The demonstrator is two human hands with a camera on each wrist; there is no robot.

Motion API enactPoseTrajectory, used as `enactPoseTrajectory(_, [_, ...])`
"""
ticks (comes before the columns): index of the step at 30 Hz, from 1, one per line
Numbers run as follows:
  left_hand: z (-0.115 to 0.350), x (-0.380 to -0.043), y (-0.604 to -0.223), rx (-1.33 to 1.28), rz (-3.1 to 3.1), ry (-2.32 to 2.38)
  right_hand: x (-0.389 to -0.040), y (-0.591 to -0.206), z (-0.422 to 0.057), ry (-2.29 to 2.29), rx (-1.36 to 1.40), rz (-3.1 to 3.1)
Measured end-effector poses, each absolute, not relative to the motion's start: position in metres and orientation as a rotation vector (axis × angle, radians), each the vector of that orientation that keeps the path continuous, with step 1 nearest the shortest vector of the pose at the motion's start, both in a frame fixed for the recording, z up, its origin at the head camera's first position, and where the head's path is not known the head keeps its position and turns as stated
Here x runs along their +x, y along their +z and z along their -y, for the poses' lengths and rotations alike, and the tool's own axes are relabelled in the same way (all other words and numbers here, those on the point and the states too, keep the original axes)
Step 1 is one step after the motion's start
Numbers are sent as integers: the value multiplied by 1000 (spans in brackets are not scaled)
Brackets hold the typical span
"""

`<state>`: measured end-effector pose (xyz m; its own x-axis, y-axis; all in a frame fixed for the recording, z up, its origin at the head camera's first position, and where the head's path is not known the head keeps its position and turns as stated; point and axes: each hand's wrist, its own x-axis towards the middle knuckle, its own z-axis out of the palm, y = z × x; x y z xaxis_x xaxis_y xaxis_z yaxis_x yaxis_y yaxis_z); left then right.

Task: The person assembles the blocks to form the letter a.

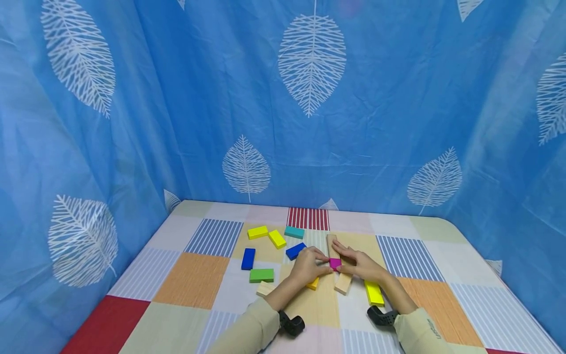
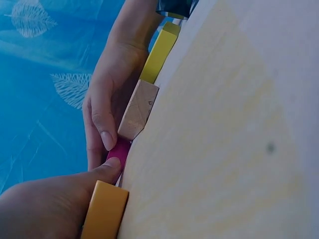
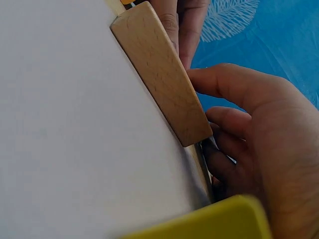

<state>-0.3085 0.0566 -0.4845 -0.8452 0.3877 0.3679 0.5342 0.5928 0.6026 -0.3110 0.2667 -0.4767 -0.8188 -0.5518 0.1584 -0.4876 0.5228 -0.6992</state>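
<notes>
A magenta block (image 1: 335, 264) lies between both hands, in line with an upper wooden block (image 1: 332, 241). My left hand (image 1: 306, 265) pinches the magenta block from the left; its thumb presses the near side in the left wrist view. From the right, my right hand (image 1: 365, 268) reaches in with extended fingers against the upper wooden block and its thumb at the magenta block. Nearer me, a lower wooden block (image 1: 343, 283) sits below the right thumb; its long side fills the right wrist view. An orange block (image 2: 104, 211) stands beside the left hand, which partly hides it.
A yellow block (image 1: 374, 294) lies by the right wrist. Left of the hands are two blue blocks (image 1: 248, 258), a green one (image 1: 262, 275) and a wooden one (image 1: 265, 288). Further back lie two yellow blocks (image 1: 277, 239) and a teal one (image 1: 294, 232). A blue curtain (image 1: 203, 98) borders the table.
</notes>
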Motion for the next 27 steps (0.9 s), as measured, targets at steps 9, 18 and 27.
enactPoseTrajectory(9, [-56, -308, -484, -771, 2637, -1089, -311, -478, -268, -1164, -868, -2684])
enactPoseTrajectory(18, [-55, -308, -485, -783, 2623, -1101, -312, -479, -266, -1167, -830, -2693])
enactPoseTrajectory(27, [-55, -307, -485, -782, 2613, -1126, -313, -478, -265, -1173, -822, -2683])
